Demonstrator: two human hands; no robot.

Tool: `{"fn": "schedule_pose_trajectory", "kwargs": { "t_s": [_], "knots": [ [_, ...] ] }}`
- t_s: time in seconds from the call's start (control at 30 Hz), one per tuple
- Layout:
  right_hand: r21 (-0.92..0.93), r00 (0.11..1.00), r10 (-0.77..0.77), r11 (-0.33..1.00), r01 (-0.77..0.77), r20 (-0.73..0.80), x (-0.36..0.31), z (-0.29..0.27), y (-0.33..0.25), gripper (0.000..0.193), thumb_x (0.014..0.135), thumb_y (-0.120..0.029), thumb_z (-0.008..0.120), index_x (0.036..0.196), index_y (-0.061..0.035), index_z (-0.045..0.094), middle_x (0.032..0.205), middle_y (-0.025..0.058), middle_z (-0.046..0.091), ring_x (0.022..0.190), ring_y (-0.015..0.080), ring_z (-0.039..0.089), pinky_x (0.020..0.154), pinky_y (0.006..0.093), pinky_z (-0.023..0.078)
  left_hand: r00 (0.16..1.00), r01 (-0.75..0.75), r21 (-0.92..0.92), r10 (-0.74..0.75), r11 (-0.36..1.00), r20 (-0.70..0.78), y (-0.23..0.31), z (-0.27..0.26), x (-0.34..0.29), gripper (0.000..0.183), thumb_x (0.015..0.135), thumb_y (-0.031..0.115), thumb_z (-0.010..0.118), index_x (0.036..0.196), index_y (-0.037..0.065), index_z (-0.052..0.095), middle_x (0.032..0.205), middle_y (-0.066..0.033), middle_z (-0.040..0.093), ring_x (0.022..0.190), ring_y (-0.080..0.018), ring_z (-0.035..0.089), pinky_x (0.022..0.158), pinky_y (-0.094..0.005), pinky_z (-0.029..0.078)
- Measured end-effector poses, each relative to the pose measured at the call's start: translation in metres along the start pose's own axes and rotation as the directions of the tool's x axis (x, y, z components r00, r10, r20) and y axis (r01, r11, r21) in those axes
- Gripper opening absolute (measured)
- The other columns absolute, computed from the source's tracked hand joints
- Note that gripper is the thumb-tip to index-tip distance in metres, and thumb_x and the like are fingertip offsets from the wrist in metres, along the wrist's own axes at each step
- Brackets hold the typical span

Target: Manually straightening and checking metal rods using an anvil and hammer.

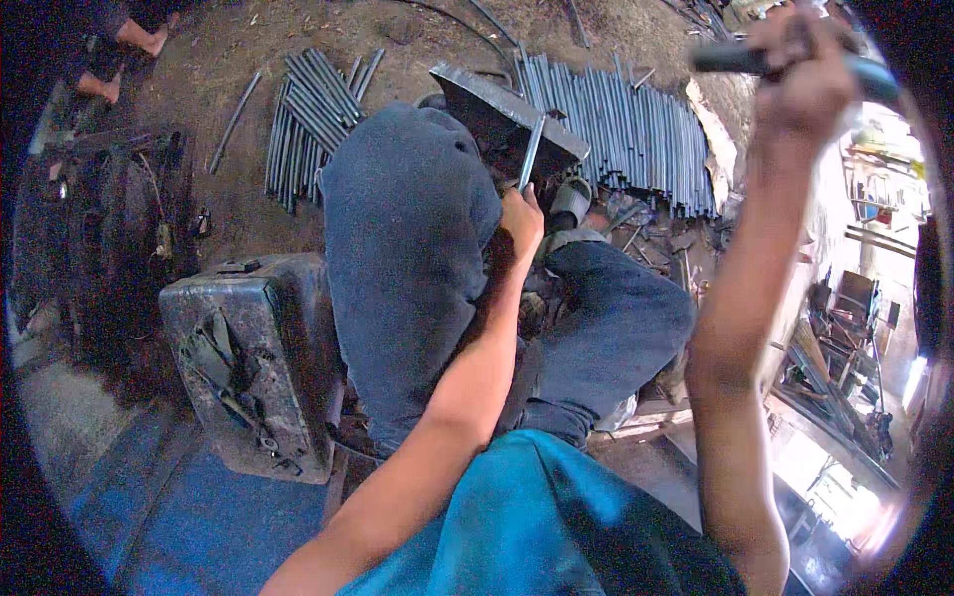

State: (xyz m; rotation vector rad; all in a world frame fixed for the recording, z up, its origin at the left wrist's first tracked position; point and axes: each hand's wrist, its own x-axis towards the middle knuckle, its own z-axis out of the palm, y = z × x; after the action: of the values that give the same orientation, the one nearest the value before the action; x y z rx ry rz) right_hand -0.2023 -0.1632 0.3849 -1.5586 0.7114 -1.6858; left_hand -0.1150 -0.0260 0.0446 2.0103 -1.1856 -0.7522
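Note:
My left hand [521, 221] is closed around the lower end of a metal rod [533, 154]. The rod slants up and away, its far end lying over a flat-topped steel anvil block [487, 104] between my knees. High at the far right, my raised right hand [810, 84] is wrapped around a hammer [723, 60], smeared by motion. Its dark bar-like shape sticks out on both sides of the fist, well apart from the rod and the anvil.
Many rods lie in a wide row [636, 129] beyond the anvil; a smaller pile [313, 109] lies left. A worn metal box [248, 368] with tools on top stands by my left leg. Scrap [636, 223] litters the ground by my foot. Another person's bare feet [144, 40] show far left.

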Motion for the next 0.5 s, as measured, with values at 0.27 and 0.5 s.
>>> {"fn": "schedule_pose_trajectory", "kwargs": {
  "t_s": [0.27, 0.5],
  "knots": [
    [-0.524, 0.455, 0.784, 0.198, -0.829, -0.423, -0.204, 0.002, 0.169, 0.028, 0.061, -0.015, 0.068, 0.076, 0.0074, 0.062, 0.058, 0.0195, 0.059, 0.057, 0.0287, 0.062, 0.056, 0.0414, 0.047, 0.982, -0.001, 0.059, 0.013, 0.998, -0.189, -0.006, 0.009, -0.005, 0.042, 0.089, 0.035, 0.053, 0.075, -0.003, 0.063, 0.067, -0.0249, 0.061, 0.066, -0.0464, 0.058, 0.069, -0.0522, 0.045],
    [-0.817, 0.982, 0.185, 0.573, -0.067, 0.049, -0.090, -0.075, 0.121, 0.025, 0.068, -0.012, 0.075, 0.080, 0.0013, 0.058, 0.053, 0.0034, 0.054, 0.037, 0.0092, 0.045, 0.032, 0.0233, 0.032, 0.996, 0.091, -0.030, -0.091, 0.995, 0.023, 0.012, 0.015, -0.012, 0.041, 0.088, 0.035, 0.053, 0.069, -0.001, 0.062, 0.064, -0.0242, 0.060, 0.064, -0.0431, 0.059, 0.064, -0.0525, 0.044]
  ]
}}
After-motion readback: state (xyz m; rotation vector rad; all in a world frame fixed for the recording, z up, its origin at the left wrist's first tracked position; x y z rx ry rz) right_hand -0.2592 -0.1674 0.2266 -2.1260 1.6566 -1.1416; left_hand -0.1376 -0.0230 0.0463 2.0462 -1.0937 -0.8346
